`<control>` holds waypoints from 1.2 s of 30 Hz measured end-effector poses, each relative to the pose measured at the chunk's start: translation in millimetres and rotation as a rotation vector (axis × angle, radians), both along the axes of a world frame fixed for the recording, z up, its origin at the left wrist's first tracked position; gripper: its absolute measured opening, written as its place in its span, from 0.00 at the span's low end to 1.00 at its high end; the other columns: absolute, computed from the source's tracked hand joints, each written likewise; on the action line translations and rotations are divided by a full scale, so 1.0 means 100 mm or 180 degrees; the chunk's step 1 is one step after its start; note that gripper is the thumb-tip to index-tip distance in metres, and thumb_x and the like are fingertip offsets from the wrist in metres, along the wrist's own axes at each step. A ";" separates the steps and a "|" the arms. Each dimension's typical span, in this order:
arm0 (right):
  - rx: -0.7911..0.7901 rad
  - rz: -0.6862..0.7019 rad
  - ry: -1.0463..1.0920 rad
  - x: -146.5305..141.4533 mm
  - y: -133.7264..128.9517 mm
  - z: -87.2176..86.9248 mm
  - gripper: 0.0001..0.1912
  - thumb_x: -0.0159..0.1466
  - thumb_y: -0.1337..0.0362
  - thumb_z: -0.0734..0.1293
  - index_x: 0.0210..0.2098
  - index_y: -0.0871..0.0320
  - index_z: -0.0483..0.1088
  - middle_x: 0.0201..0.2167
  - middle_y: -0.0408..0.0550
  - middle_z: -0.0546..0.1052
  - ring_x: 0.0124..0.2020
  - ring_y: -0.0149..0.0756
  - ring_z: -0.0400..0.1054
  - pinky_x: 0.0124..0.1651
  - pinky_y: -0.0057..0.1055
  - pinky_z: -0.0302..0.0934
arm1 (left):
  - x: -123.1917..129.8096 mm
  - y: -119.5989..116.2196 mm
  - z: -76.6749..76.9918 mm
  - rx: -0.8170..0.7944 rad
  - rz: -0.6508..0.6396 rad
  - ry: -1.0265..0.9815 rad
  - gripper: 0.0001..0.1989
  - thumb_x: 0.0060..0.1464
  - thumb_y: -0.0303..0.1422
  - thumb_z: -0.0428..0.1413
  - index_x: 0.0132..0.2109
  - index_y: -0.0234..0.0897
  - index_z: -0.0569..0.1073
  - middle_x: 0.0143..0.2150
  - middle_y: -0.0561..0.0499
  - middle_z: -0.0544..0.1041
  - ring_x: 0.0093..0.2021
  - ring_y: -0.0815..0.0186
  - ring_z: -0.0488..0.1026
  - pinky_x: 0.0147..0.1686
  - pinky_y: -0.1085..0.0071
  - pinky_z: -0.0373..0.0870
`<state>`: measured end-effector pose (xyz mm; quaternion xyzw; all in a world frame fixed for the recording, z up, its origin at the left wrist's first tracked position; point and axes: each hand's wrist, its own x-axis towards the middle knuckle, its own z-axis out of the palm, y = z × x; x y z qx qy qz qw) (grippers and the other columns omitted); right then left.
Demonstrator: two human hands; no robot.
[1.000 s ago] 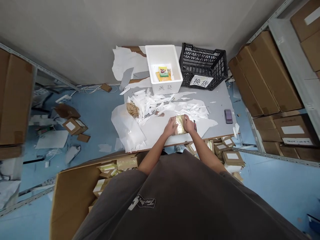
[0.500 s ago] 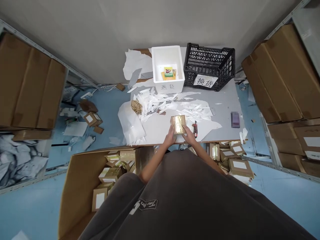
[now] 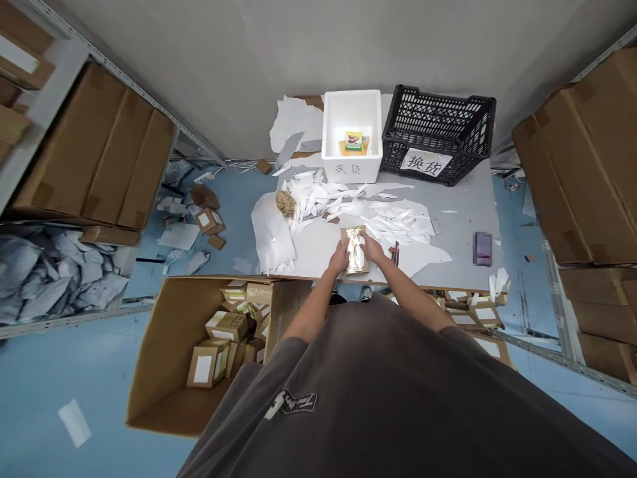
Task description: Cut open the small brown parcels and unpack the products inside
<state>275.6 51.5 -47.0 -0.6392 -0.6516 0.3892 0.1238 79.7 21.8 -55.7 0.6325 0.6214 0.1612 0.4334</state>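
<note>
Flat grey table (image 3: 466,211) — oblong, glossy-taped cardboard box (image 3: 355,249) between hands (image 3: 340,257) (image 3: 371,249)

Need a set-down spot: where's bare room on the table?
Best: right-side tabletop between black crate and blurred device, bar one small scrap. Smaller: between translucent sheet and left hand. Crowded: middle, under paper scraps; back, white bin and crate.
</note>
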 end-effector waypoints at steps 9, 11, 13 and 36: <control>-0.0160 0.0750 0.0417 0.28 -0.93 -0.20 0.56 0.59 0.69 0.71 0.83 0.52 0.47 0.78 0.57 0.62 0.73 0.54 0.63 0.72 0.49 0.64 | -0.32 -0.66 -0.26 -0.0169 -0.0430 -0.0688 0.58 0.52 0.30 0.65 0.83 0.39 0.45 0.84 0.40 0.47 0.83 0.48 0.45 0.80 0.50 0.49; -0.0068 0.0631 0.0448 0.22 -1.04 -0.25 0.56 0.61 0.69 0.69 0.84 0.50 0.43 0.78 0.54 0.61 0.74 0.52 0.63 0.71 0.49 0.64 | -0.23 -0.75 -0.32 -0.0058 -0.0326 -0.0756 0.57 0.53 0.29 0.64 0.83 0.38 0.45 0.84 0.40 0.48 0.83 0.50 0.46 0.80 0.51 0.47; -0.0013 0.0513 0.0405 0.19 -1.05 -0.26 0.54 0.64 0.70 0.67 0.84 0.48 0.43 0.78 0.52 0.62 0.73 0.52 0.64 0.70 0.49 0.66 | -0.16 -0.77 -0.35 -0.0014 -0.0153 -0.0697 0.55 0.55 0.29 0.63 0.83 0.39 0.46 0.84 0.41 0.50 0.83 0.51 0.49 0.80 0.51 0.49; -0.0314 0.0539 0.0233 0.35 -0.84 -0.12 0.46 0.67 0.69 0.69 0.81 0.53 0.52 0.61 0.55 0.81 0.57 0.53 0.78 0.58 0.42 0.71 | 0.00 -0.71 0.00 -0.0200 -0.0095 -0.0281 0.48 0.61 0.28 0.64 0.82 0.48 0.53 0.81 0.48 0.58 0.79 0.53 0.59 0.74 0.53 0.63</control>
